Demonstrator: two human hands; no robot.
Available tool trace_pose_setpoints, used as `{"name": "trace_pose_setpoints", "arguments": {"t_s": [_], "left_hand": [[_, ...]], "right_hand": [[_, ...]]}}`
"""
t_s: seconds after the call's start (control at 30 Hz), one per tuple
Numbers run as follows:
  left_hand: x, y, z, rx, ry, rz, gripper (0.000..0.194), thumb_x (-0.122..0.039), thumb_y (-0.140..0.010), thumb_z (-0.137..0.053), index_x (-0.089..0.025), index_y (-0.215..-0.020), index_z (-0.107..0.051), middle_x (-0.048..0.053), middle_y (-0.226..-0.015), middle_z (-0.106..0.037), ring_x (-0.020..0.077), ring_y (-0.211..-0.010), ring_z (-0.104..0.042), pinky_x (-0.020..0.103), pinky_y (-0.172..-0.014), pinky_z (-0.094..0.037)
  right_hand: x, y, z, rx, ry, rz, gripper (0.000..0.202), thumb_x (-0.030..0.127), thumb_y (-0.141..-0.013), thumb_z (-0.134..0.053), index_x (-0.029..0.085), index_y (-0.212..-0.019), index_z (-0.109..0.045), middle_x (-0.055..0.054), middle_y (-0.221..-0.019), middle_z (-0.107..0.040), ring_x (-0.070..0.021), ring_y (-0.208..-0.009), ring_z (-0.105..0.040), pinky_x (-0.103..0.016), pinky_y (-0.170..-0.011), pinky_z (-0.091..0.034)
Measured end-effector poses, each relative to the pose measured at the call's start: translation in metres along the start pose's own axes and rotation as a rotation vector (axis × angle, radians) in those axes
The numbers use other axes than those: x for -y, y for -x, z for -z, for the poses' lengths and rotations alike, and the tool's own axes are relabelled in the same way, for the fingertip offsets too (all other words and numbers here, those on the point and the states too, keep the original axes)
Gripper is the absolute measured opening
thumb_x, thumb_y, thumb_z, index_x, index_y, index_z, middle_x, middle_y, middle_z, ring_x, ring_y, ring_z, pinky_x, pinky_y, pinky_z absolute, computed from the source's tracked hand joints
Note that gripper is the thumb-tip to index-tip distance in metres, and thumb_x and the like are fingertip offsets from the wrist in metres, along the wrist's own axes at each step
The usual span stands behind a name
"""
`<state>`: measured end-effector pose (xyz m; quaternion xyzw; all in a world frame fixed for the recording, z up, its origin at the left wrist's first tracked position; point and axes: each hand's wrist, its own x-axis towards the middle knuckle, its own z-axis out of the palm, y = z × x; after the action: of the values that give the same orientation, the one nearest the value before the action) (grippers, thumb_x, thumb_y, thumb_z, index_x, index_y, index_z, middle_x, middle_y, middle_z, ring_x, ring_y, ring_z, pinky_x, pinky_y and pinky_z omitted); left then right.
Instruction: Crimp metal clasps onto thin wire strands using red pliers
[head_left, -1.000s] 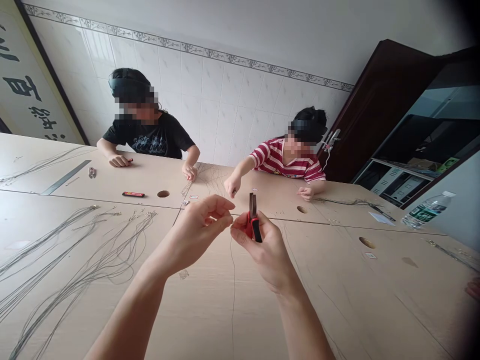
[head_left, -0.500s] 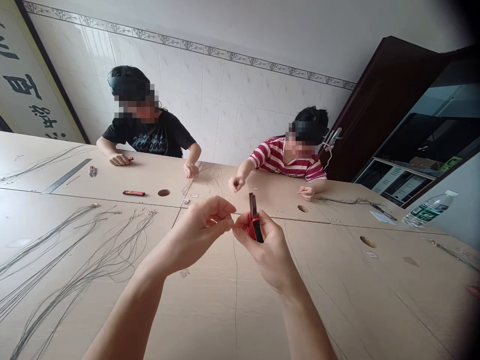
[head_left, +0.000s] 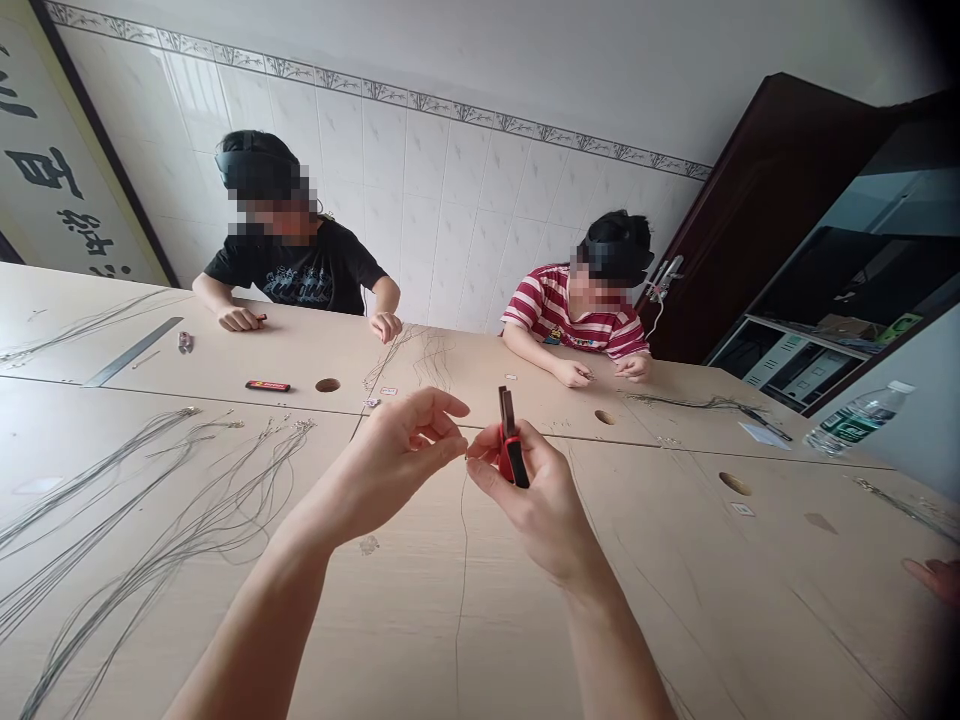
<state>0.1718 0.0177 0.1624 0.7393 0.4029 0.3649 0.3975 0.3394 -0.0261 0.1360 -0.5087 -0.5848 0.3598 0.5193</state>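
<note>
Mid-step, above the near table [head_left: 750,620]: left hand [head_left: 397,465] pinches the top of a thin wire [head_left: 460,560] hanging down; right hand [head_left: 536,500] grips red-handled pliers [head_left: 511,440] just beside it (jaws look shut). No crimp visible yet; wire bundles [head_left: 150,500] lie left.

Matt wooden table [head_left: 675,560], thin metal wire [head_left: 460,560]

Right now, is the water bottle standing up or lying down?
Lying down: the water bottle rests on its side at the table's right edge, cap pointing up-right.
</note>
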Motion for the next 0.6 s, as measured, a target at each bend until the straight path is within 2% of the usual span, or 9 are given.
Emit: {"name": "trace_pose_setpoints", "arguments": {"t_s": [0.37, 0.6], "left_hand": [[-0.0023, 0.0028, 0.0024, 0.027, -0.056, 0.007, 0.019, -0.033, -0.089, -0.061, -0.024, -0.105, -0.063, -0.003, -0.077, -0.066, 0.0136, -0.072, -0.059, 0.025, -0.064, -0.047], [-0.0034, 0.0047, 0.0024, 0.034, -0.072, 0.005, 0.02, -0.038, -0.089, -0.061, -0.024, -0.103, -0.063, -0.004, -0.075, -0.065, 0.0133, -0.07, -0.057, 0.026, -0.065, -0.046]], "right_hand": [[-0.0029, -0.0001, 0.0004, 0.013, 0.023, 0.015, 0.011, 0.029, -0.084, -0.066, 0.024, -0.089, -0.058, 0.002, -0.088, -0.063, -0.0144, -0.081, -0.056, -0.027, -0.073, -0.045], [-0.003, -0.0001, 0.0002, 0.006, 0.046, 0.034, 0.01, 0.029, -0.084, -0.067, 0.024, -0.087, -0.058, 0.003, -0.087, -0.064, -0.0131, -0.079, -0.056, -0.026, -0.073, -0.046]]}}
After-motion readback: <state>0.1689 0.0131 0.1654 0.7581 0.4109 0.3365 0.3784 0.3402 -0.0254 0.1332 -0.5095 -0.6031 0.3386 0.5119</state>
